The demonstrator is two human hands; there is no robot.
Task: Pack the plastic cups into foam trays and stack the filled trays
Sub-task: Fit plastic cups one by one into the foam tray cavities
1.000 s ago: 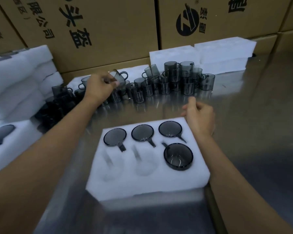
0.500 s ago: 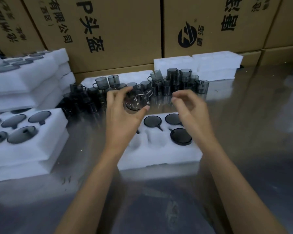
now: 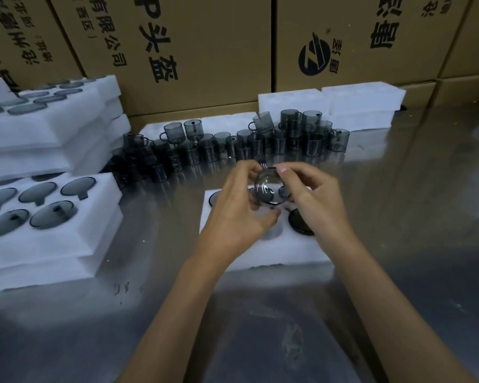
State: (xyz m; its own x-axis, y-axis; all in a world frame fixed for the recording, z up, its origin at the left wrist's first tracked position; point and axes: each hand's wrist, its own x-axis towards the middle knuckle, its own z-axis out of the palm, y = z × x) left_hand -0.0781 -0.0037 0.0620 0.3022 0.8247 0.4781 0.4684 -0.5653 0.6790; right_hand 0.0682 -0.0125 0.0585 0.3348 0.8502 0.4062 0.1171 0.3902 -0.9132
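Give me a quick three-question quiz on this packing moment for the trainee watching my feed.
1. True or false: both the left hand and the right hand are on the smoky cup.
2. What lies under the hands? A) the foam tray B) a cardboard box C) a bin
3. Where do the loose cups stand?

Key: 1 true. 2 A. 3 In a cluster on the steel table beyond the tray, in front of the cardboard boxes.
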